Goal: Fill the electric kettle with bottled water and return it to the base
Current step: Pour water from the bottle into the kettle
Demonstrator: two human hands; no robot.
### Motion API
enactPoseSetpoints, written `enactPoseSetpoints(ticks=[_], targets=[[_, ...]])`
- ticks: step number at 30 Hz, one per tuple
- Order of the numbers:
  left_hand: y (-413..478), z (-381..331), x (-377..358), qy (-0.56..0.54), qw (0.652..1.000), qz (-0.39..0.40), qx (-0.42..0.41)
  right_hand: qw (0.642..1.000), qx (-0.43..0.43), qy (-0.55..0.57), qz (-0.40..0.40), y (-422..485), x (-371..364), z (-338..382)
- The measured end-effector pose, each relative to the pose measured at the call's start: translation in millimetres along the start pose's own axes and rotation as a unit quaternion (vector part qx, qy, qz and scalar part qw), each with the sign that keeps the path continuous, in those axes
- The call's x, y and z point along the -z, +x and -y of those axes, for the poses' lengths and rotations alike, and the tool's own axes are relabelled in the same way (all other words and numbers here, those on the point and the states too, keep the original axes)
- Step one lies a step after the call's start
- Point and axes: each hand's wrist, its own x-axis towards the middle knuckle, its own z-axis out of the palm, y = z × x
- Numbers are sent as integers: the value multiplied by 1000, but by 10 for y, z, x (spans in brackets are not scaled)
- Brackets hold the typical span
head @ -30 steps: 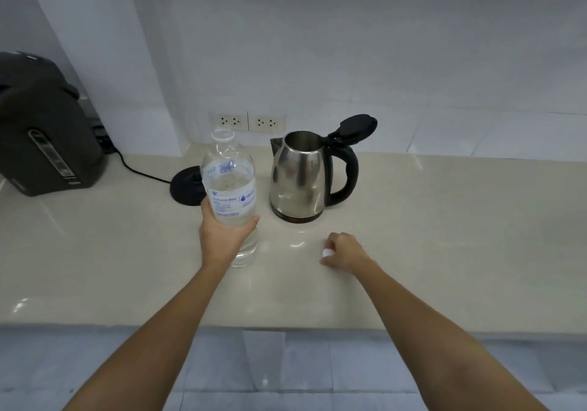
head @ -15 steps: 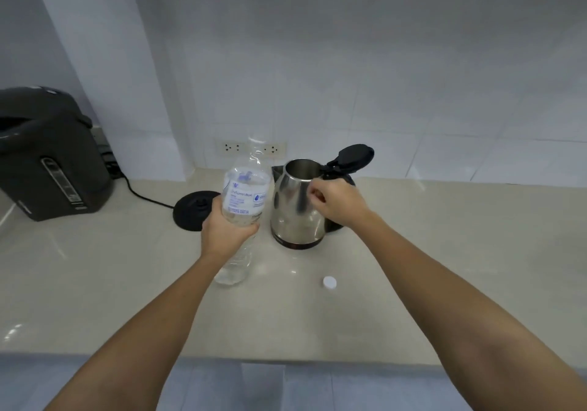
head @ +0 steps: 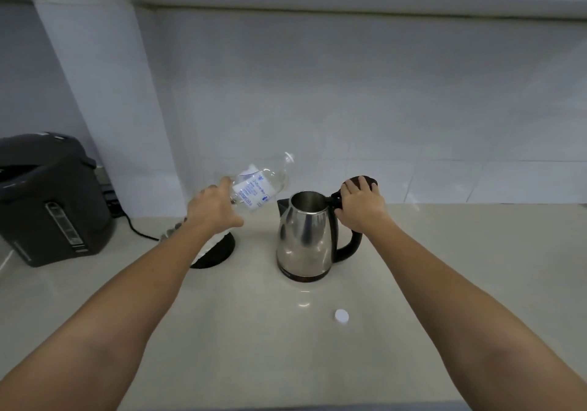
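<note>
A steel electric kettle (head: 303,236) stands on the counter with its black lid flipped up. My right hand (head: 360,204) rests on the raised lid and the top of the black handle, fingers over the lid. My left hand (head: 211,209) grips a clear water bottle (head: 259,188) with a blue-and-white label, tilted with its open neck pointing up and right, left of and above the kettle's mouth. The black round kettle base (head: 216,251) lies on the counter under my left wrist, partly hidden. The bottle's white cap (head: 341,316) lies in front of the kettle.
A dark thermo pot (head: 50,197) stands at the far left against the wall, with a black cord (head: 139,229) running toward the base. The beige counter (head: 460,267) ends at a front edge near the bottom of the view.
My left hand raised the bottle and tipped it toward the kettle. My right hand left the cap on the counter and went to the kettle's lid and handle.
</note>
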Motion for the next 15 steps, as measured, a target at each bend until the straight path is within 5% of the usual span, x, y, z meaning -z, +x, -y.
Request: enactPoseSetpoints(ticks=[15], targets=[[67, 94, 89, 102, 993, 10, -56, 999, -18, 2, 34, -22, 15, 41]])
